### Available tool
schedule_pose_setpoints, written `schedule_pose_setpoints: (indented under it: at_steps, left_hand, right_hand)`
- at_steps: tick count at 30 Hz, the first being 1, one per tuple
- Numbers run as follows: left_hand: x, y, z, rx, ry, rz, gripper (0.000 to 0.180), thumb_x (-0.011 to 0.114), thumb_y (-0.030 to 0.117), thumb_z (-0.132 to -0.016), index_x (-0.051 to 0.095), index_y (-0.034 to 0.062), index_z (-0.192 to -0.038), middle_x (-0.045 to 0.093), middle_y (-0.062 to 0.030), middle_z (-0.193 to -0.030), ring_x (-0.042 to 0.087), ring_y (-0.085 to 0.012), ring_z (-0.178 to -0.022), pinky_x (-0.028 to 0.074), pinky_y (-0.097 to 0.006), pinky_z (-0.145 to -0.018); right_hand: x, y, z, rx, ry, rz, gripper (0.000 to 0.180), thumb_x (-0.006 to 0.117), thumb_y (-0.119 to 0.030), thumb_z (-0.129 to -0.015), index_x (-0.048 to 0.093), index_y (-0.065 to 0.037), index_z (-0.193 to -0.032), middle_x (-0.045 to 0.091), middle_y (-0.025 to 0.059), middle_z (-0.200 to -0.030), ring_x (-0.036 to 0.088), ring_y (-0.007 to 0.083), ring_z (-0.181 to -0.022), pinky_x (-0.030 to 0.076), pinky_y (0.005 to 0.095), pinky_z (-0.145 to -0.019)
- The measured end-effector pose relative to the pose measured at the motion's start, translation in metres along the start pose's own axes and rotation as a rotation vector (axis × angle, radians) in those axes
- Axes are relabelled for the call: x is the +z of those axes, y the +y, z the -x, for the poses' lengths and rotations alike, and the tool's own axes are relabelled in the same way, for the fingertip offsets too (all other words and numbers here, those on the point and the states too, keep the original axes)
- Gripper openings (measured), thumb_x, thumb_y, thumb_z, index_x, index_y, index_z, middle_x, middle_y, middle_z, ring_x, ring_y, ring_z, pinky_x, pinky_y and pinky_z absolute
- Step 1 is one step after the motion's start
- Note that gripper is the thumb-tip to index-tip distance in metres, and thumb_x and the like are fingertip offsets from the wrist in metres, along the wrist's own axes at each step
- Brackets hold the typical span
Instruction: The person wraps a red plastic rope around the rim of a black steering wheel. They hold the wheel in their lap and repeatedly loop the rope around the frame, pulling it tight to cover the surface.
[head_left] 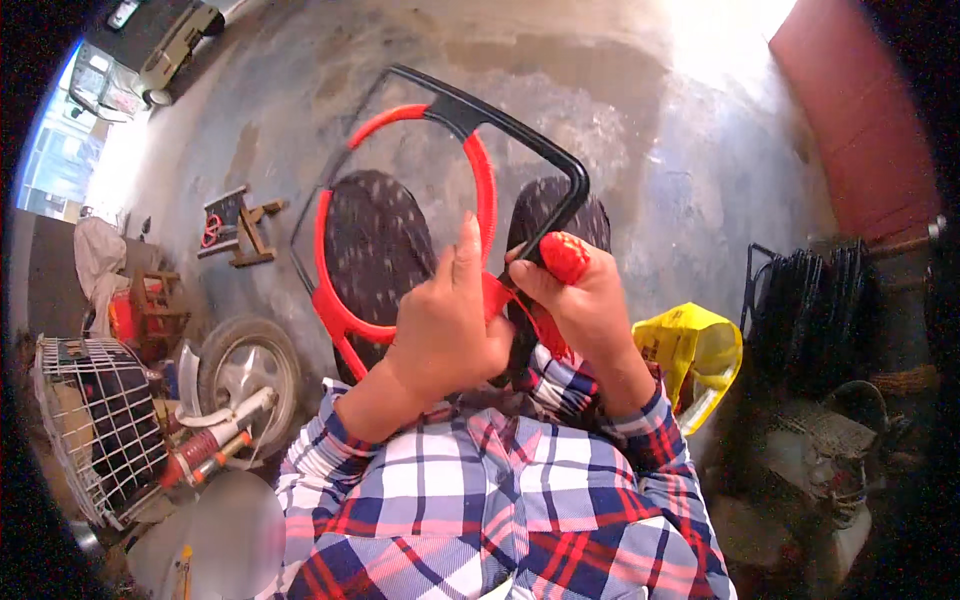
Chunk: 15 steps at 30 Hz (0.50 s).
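While both forearms come up out of plaid sleeves at the lower edge, the left hand [440,330] sits just in front of the chest, fingers curled together around the red strip [497,296] where it leaves the frame, thumb pointing up. Right hand [580,300] is just beside it, touching distance, clamped on the lower right stretch of the black frame [560,160], with a red-wrapped bit [564,255] under the thumb. The frame is a rounded-corner black loop held tilted over the lap; a red wrapped ring [484,175] runs inside it, covering the left and bottom arc and part of the right side, top black corner bare. Both knees in dark dotted fabric [375,250] show through the loop. Right of the right elbow: a yellow plastic bag [690,345], close, near the sleeve. Beyond it a bundle of black rings [810,310] against the wall, well apart from the hands. Left side is crowded: a wheel with tyre [245,375], a red spring shock [200,450] and a white wire cage [95,420] near the left elbow. Open room is straight ahead: bare concrete floor [620,130] past the frame's top edge. Farther left, a small wooden stool [240,225] stands on the floor; a red surface [860,110] fills the far right corner.
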<state>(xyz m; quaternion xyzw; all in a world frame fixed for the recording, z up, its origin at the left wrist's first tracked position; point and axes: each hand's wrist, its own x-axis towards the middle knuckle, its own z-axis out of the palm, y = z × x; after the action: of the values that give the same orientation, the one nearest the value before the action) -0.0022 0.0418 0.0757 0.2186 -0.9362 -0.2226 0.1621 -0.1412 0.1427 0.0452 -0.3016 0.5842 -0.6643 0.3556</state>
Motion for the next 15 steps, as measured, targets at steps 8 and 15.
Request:
schedule_pose_setpoints:
  at_steps: [8, 15]
  left_hand:
    - [0.011, -0.041, 0.004, -0.494, -0.379, 1.168, 0.043, 0.06, 0.009, -0.09, 0.051, -0.0052, -0.13, 0.064, -0.0126, -0.115, 0.066, -0.0208, -0.1, 0.051, -0.03, -0.089]
    - [0.007, -0.057, -0.019, -0.742, -0.692, 1.462, 0.025, 0.065, 0.014, -0.089, 0.062, -0.0005, -0.109, 0.068, -0.009, -0.096, 0.068, -0.0178, -0.087, 0.055, -0.029, -0.079]
  right_hand:
    - [-0.021, 0.032, 0.009, 0.2, -0.059, 0.038, 0.011, 0.073, -0.011, -0.086, 0.067, -0.001, -0.089, 0.064, -0.0008, -0.075, 0.056, 0.0072, -0.07, 0.049, 0.0265, -0.065]
    - [-0.016, 0.024, 0.007, 0.149, -0.074, -0.026, 0.01, 0.072, -0.011, -0.088, 0.066, -0.002, -0.088, 0.062, -0.0012, -0.075, 0.056, 0.008, -0.072, 0.048, 0.0261, -0.067]
